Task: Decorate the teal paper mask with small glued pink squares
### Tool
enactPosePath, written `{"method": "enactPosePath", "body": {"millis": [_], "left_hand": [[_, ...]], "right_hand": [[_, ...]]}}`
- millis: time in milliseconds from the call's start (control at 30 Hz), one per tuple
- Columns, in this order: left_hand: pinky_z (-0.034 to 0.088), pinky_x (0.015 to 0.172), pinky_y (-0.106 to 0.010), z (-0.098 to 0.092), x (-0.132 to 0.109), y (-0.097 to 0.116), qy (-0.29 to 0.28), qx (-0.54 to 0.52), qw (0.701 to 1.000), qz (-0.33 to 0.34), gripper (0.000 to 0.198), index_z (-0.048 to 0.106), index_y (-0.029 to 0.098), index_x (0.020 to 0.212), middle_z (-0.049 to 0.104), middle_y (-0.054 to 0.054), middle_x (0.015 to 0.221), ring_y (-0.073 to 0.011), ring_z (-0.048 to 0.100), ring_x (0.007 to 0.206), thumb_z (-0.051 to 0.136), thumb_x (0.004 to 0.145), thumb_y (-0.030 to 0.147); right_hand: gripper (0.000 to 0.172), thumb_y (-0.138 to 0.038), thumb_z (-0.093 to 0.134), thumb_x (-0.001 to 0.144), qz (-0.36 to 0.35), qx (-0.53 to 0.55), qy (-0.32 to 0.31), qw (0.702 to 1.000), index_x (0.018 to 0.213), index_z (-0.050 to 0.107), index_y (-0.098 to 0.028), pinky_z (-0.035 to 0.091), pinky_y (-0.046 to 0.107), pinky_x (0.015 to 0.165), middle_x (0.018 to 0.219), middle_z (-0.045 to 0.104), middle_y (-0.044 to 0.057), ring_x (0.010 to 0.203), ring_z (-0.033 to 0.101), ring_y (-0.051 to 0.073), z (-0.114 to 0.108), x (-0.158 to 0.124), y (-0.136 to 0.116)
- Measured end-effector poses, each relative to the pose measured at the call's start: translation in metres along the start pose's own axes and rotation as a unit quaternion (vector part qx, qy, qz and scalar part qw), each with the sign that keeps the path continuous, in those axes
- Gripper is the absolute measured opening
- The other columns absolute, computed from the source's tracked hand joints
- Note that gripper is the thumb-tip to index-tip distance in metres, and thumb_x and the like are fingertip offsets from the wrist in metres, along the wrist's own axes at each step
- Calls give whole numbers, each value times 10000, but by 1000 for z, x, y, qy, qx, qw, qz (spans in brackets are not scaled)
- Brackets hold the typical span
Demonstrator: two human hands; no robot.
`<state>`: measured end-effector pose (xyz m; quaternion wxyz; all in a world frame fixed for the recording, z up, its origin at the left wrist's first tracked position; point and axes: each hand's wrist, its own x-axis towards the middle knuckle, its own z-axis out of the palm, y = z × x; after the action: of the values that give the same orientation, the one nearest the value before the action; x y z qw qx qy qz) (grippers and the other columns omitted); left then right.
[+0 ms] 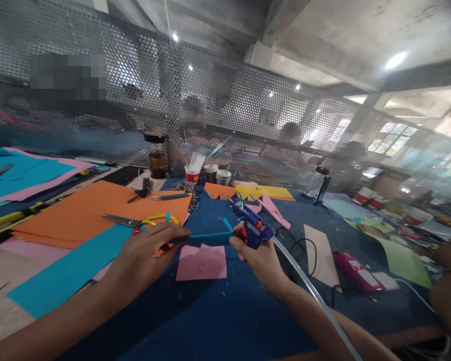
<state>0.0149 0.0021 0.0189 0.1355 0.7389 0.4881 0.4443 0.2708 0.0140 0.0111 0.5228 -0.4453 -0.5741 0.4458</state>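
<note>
My right hand (258, 259) is closed round a blue hot glue gun (251, 225) with a clear glue stick (315, 296) trailing back along my forearm; its nozzle points up and left. My left hand (150, 250) pinches one end of a thin teal paper strip (214, 233) that bends toward the gun's nozzle. A pink paper square (202, 261) lies on the blue table cover (210, 316) between both hands. Scissors with yellow handles (143, 220) rest just beyond my left hand.
Orange (78, 210), teal (60, 276) and pink paper sheets cover the left side. Paper cups (192, 173), a dark jar (158, 155) and cut paper shapes (248, 193) stand near a perforated metal screen (248, 115). A pink device (357, 271) with cables lies right. Another person's hand (449, 250) is at the right edge.
</note>
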Motion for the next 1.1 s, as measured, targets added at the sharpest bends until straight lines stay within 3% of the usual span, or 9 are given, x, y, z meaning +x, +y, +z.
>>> {"method": "enactPosePath", "body": {"millis": [200,367,567,800,967,1100], "left_hand": [[518,747,-270,1,1,1,-32,-2,999,-35,173,779,335,997,802,-21,965,-277,730,876,708,840,314],[528,681,-268,0,3,-7,1,4,997,-78,182,763,301,990,803,-24,953,-259,728,788,714,824,359],[580,720,-296,-13,13,-3,-34,-59,985,-159,302,752,252,998,796,-21,937,-260,743,832,669,843,498],[597,686,-276,-18,21,3,-59,-116,969,-211,297,772,231,988,795,-10,876,-240,736,835,714,802,455],[621,704,-312,-20,22,4,-59,-144,958,-240,319,767,212,984,797,-21,840,-240,744,808,726,780,453],[624,728,-344,-21,23,4,-63,-156,959,-229,296,755,194,928,787,-38,846,-242,741,805,708,794,453]], "right_hand": [[211,-314,752,820,1,9,-10,1000,973,651,-209,445,233,513,737,599,-44,538,500,93,0,-1,-3],[211,-327,756,831,-6,25,1,1000,960,655,-193,425,216,495,714,587,-44,514,495,79,-3,1,-8],[260,-418,706,891,-22,35,-46,998,1018,667,-194,486,233,506,747,621,-17,530,564,101,-8,-1,-11],[350,-491,721,861,31,-83,-77,993,1060,711,-203,415,207,467,690,600,-26,490,485,78,-8,-16,-14],[302,-449,744,832,-29,-157,-103,982,945,719,-170,389,224,493,719,588,0,585,500,114,-5,-24,-28],[297,-449,697,870,-32,-188,-134,972,942,688,-161,362,229,493,686,564,-5,578,463,114,-5,-25,-35]]}}
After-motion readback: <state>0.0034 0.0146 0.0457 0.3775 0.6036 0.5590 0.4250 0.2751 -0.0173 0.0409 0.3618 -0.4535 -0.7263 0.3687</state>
